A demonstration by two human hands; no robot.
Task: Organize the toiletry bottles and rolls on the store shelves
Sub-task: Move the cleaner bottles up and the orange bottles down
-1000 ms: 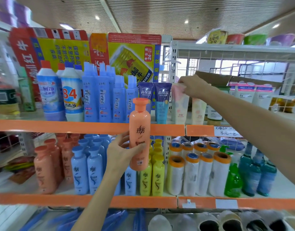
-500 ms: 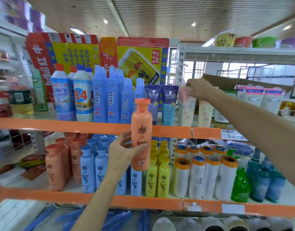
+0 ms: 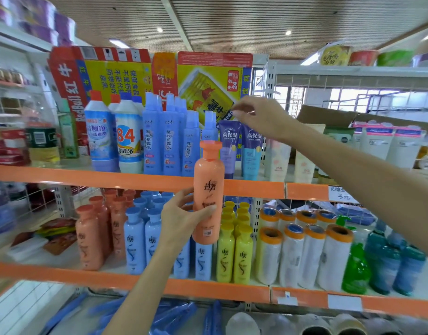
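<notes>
The left hand [image 3: 181,213] grips the orange bottle [image 3: 208,192] round its lower half; the bottle stands upright, cap up. The right hand [image 3: 261,117] hovers empty, fingers loosely curled.

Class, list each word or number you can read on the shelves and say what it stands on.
"84": white disinfectant bottle, upper shelf.
"高保湿": purple tube and blue tube.
"24": yellow drink carton.
"拉芳": orange bottle held in the left hand.
"3元": handwritten price tag.
Small print on bottles: blurred.

Orange bottle [image 3: 209,189] hides pt of the blue bottles [image 3: 203,261] behind. Bottom-shelf rolls [image 3: 312,326] cut off by frame edge. Price tag [image 3: 340,193] writing too blurry to read.
</notes>
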